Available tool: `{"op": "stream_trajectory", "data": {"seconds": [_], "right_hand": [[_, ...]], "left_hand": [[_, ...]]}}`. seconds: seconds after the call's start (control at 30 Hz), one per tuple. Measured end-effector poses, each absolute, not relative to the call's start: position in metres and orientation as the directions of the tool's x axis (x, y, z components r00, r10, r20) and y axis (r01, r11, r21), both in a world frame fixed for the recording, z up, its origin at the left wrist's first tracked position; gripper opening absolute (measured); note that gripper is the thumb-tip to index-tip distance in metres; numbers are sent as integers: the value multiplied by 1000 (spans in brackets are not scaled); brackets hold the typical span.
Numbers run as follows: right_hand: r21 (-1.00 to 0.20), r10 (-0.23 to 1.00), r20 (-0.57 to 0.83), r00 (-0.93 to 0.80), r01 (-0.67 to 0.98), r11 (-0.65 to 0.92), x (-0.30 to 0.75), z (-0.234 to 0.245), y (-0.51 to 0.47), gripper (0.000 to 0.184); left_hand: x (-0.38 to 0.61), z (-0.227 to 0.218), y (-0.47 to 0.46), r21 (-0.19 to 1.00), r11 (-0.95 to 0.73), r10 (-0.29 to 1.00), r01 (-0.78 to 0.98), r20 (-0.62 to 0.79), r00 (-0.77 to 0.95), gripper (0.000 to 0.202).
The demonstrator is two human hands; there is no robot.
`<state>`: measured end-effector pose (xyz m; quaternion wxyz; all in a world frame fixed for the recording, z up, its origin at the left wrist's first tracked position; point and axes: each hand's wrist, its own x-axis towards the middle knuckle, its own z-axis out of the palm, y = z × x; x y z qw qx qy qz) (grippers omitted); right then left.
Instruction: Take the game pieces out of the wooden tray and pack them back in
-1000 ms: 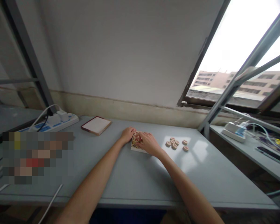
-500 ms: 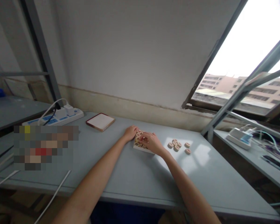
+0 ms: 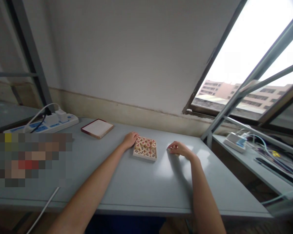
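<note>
A shallow, light-coloured box (image 3: 144, 158) stands on the table, packed with round wooden xiangqi pieces (image 3: 147, 145) bearing red and dark characters. At its far left corner, the fingers of my left hand (image 3: 131, 139) are closed against the rim. To the right of the box, my right hand (image 3: 178, 148) is low over the tabletop with its fingers curled around a xiangqi piece (image 3: 168, 149). Most of that piece, and the loose ones under the palm, are hidden by the hand.
A flat box lid (image 3: 97, 128) with a dark red edge lies at the back left. Behind the blurred-out patch on the left is a white power strip (image 3: 68, 121) with plugs. A side shelf (image 3: 246, 155) on the right holds another power strip, cables and a phone (image 3: 278, 172).
My right hand has moved right, from above the box to the loose xiangqi pieces, so the box's contents now show. My left hand stays by the box. The whole view has shifted slightly.
</note>
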<state>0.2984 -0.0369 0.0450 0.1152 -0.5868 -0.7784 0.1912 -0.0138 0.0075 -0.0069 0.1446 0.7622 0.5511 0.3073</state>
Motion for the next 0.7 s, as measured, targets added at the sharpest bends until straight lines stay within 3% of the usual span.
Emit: {"op": "stream_trajectory", "data": {"seconds": [0.1,0.2,0.3,0.37,0.5,0.7], "right_hand": [[-399,956,25,-293,874,279,291,45,-35,28],[-376,978,22,-209,904,202,294,41,-33,37],[-317,985,63,-160,933,172,297,37,-30,20],[-328,961,179,-210,908,260,289,38,-30,17],[-414,844,399,-357,751,514,240,45,-36,28],[-294,703,389,-595,643,707,174,38,-49,27]], "left_hand": [[-14,-7,7,540,-356,925,763,323,202,31],[-13,-7,7,524,-349,926,776,321,200,31],[-13,-6,6,522,-350,926,778,316,205,31],[-13,-5,6,520,-351,926,778,314,208,31],[-13,-6,7,531,-346,930,774,306,205,31],[-12,-7,9,538,-334,934,774,301,193,31]]}}
